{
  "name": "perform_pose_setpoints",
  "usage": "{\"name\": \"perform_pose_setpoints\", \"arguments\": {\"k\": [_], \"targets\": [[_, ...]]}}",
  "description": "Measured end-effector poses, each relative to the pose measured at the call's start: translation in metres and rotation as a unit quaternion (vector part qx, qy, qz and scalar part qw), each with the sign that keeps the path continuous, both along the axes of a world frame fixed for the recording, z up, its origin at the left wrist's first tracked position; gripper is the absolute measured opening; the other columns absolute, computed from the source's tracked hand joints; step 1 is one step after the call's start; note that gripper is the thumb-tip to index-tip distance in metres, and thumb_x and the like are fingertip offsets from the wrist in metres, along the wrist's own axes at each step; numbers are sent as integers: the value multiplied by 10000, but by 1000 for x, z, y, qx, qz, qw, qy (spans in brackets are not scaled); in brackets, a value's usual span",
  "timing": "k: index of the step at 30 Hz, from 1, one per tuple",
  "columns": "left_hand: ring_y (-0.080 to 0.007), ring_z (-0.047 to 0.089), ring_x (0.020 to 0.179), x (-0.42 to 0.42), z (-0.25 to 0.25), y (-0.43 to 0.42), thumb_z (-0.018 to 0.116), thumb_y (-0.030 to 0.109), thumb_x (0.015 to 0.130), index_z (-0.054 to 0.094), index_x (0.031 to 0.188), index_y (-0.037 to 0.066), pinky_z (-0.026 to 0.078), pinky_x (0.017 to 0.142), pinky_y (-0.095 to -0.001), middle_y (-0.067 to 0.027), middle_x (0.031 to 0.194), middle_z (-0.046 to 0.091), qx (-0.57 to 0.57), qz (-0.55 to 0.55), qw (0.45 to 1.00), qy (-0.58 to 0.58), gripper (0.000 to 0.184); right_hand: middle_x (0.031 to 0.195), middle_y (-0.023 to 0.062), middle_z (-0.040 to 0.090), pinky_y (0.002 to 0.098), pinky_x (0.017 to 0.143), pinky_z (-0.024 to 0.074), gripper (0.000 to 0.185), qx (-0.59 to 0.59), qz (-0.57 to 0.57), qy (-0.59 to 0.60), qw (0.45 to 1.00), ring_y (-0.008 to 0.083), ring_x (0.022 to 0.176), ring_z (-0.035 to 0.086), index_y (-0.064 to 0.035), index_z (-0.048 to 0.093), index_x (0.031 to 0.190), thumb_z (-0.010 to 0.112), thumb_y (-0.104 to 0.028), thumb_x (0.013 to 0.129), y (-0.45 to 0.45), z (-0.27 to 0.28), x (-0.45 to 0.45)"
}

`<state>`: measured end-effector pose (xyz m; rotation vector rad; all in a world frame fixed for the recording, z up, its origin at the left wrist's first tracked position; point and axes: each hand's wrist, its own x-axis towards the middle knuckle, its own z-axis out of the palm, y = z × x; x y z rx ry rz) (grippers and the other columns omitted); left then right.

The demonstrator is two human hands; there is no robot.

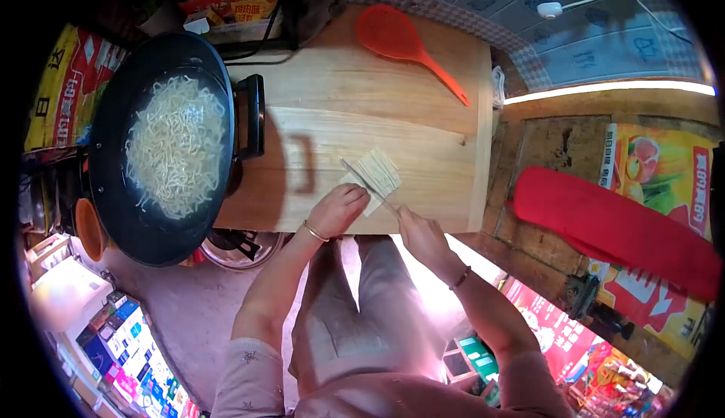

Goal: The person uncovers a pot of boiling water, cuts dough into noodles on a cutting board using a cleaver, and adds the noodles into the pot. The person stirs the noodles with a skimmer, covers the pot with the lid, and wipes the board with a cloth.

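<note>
My right hand [424, 238] is wrapped around the handle of a kitchen knife [368, 182] at the front of the wooden board. The blade slants up and left across a pale piece of dough [373, 206]. To the right of the blade lie thin cut dough strips [380, 170], side by side. My left hand [339, 209], fingers curled together, presses on the dough just left of the blade. Its fingertips partly hide the dough.
A dark wok [113, 191] of noodles in liquid stands at the left, its handle [250, 116] over the wooden board [317, 63]. An orange-red strainer [393, 33] lies at the board's back. On the right rests a long red cloth-like item [604, 222].
</note>
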<state>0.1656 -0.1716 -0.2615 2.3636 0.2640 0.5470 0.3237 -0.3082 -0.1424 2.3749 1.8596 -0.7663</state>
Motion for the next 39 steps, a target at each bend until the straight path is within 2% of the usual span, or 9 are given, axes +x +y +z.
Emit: {"name": "perform_pose_setpoints", "arguments": {"k": [2, 11, 13, 19, 23, 26, 28, 31, 39], "targets": [[-268, 557, 1001, 0, -2, -1, 616, 77, 770, 595, 1037, 16, 466, 875, -364, -93, 1064, 601, 12, 4, 1000, -17, 275, 792, 172, 637, 465, 629, 520, 120, -6, 36, -36, 999, 375, 709, 643, -26, 463, 946, 492, -116, 874, 2, 0, 1], [-250, 560, 993, -4, 1, 0, 628, 84, 769, 613, 1017, 22, 463, 872, -357, -73, 1061, 609, 18, 13, 1000, -10, 256, 840, 187, 640, 473, 643, 511, 109, 0, -53, 57, 997, 377, 722, 637, -22, 460, 949, 464, -109, 883, 12, -32, 1], [-250, 560, 992, -4, 5, 1, 628, 88, 771, 614, 1013, 23, 463, 870, -356, -72, 1058, 609, 15, 14, 1000, 0, 251, 844, 190, 639, 481, 644, 507, 113, 74, -48, 77, 993, 387, 724, 633, -19, 457, 956, 458, -106, 884, 4, -21, 0], [-251, 559, 988, -3, -1, -1, 626, 97, 772, 616, 995, 21, 464, 870, -352, -80, 1039, 612, 14, 14, 1000, 1, 236, 814, 195, 637, 482, 624, 507, 115, -27, -25, 33, 999, 382, 707, 634, -19, 462, 958, 459, -105, 883, 0, -12, -5], [-257, 558, 987, -5, 3, 0, 620, 101, 771, 612, 997, 19, 464, 874, -352, -88, 1039, 609, 10, 14, 1000, -8, 241, 796, 195, 637, 472, 613, 511, 116, 9, -28, 53, 998, 376, 692, 637, -17, 465, 957, 471, -102, 879, 3, -39, 0], [-255, 557, 978, -5, 1, 0, 617, 99, 771, 609, 1005, 18, 464, 870, -350, -83, 1018, 607, 28, 13, 999, -16, 248, 783, 192, 638, 463, 602, 513, 128, 1, -38, 56, 998, 375, 682, 637, -16, 470, 975, 477, -95, 875, 9, -29, 2], [-254, 557, 972, -6, 2, 1, 617, 96, 768, 608, 1006, 19, 464, 867, -348, -81, 1009, 604, 24, 10, 1000, -7, 250, 789, 192, 640, 456, 606, 518, 145, 68, -29, 64, 995, 373, 695, 642, -14, 472, 997, 477, -91, 874, -2, -22, 1], [-253, 556, 962, -6, 3, -1, 620, 88, 762, 607, 1003, 20, 464, 860, -346, -78, 998, 600, 25, 3, 1000, -3, 251, 794, 189, 641, 463, 613, 518, 146, 5, -18, 44, 999, 377, 701, 641, -17, 473, 1003, 472, -82, 873, -9, -9, -2], [-252, 555, 972, -10, 0, -4, 626, 75, 753, 608, 990, 17, 463, 874, -338, -80, 1019, 598, 15, 2, 1000, -13, 245, 775, 196, 638, 485, 624, 514, 130, 26, -47, 61, 997, 398, 722, 637, -3, 462, 972, 463, -85, 871, 4, -37, -8]]}}
